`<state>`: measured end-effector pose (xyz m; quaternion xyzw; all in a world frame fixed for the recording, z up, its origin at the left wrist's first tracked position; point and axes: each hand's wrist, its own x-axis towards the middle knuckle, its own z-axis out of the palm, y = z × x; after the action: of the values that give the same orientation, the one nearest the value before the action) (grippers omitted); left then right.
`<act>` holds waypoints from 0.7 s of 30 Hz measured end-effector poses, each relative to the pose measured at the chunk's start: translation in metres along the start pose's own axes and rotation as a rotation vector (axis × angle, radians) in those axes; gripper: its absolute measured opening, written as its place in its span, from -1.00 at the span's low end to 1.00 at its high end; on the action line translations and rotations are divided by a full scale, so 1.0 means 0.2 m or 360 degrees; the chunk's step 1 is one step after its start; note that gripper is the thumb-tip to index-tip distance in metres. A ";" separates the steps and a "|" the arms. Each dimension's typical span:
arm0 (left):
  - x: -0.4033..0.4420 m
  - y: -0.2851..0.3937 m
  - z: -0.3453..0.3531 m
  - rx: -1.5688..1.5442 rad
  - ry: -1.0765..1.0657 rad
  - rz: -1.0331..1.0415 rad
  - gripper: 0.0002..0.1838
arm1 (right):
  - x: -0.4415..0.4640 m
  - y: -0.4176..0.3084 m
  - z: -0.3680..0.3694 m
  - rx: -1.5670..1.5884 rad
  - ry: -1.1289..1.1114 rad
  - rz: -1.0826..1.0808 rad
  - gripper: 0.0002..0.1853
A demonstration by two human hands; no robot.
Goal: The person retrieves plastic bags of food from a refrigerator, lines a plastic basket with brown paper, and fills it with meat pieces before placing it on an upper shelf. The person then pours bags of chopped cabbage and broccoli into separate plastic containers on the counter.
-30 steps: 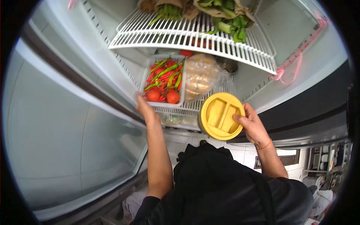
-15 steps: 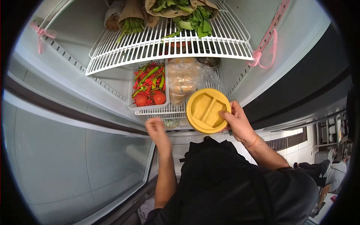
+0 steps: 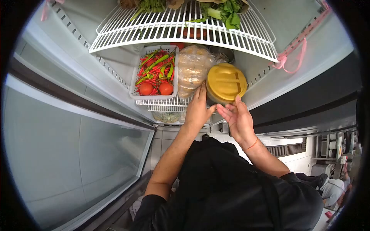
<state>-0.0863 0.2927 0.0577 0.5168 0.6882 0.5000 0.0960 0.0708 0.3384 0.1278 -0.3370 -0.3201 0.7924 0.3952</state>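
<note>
A round container with a yellow lid (image 3: 226, 82) is at the right side of the lower fridge shelf (image 3: 169, 103), beside plastic-wrapped food (image 3: 194, 69). My left hand (image 3: 199, 109) touches or nearly touches the container's left side, fingers extended toward the wrapped food and thumb apart. At the container's front is my right hand (image 3: 239, 118), palm partly up, fingers spread, with the thumb tip at the lid's lower edge. Left of the wrapped food, a white basket (image 3: 135, 82) holds red and green chillies (image 3: 156, 67) and tomatoes (image 3: 165, 89).
Above is a white wire shelf (image 3: 185, 29) bearing leafy greens (image 3: 227, 14). A glass door (image 3: 77, 154) stands at the left and a dark door panel (image 3: 312, 100) at the right. Pink ties (image 3: 295, 57) hang on the right frame. Another person (image 3: 333, 188) is at the far right.
The yellow-lidded container has moved from in front of the fridge onto the lower shelf. My left hand has left the basket side and come to the container; my right hand has loosened its grip.
</note>
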 end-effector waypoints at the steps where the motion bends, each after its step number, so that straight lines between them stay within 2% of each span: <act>1: 0.02 -0.01 0.01 0.0075 0.0055 0.0015 0.01 | 0.04 0.01 0.01 0.0024 0.0004 -0.0012 -0.67; 4: 0.05 -0.03 0.04 0.0254 0.0224 0.0010 -0.08 | 0.18 0.06 0.01 0.0049 0.0004 -0.0034 -0.65; 7: -0.04 -0.13 0.09 0.0297 0.0344 0.0098 -0.08 | 0.20 0.16 -0.01 -0.0013 -0.0046 -0.0097 -0.57; 13: -0.17 -0.28 0.14 0.0150 0.0591 0.0097 -0.16 | 0.25 0.38 -0.02 0.0010 -0.0020 -0.0169 -0.45; 15: -0.22 -0.35 0.20 0.0265 0.0740 0.0123 -0.24 | 0.20 0.46 0.04 0.0044 0.0207 -0.0183 -0.39; 18: -0.35 -0.37 0.20 0.0246 0.0714 -0.0040 -0.37 | 0.13 0.56 -0.02 -0.0111 0.0002 -0.0197 -0.41; 21: -0.48 -0.42 0.22 0.0169 0.0712 -0.0076 -0.35 | 0.00 0.64 -0.13 -0.0353 -0.0200 -0.0197 -0.51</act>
<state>-0.0661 0.2429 -0.0659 0.3810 0.7298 0.5627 -0.0745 0.0388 0.2841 0.0145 -0.3080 -0.4500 0.7458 0.3828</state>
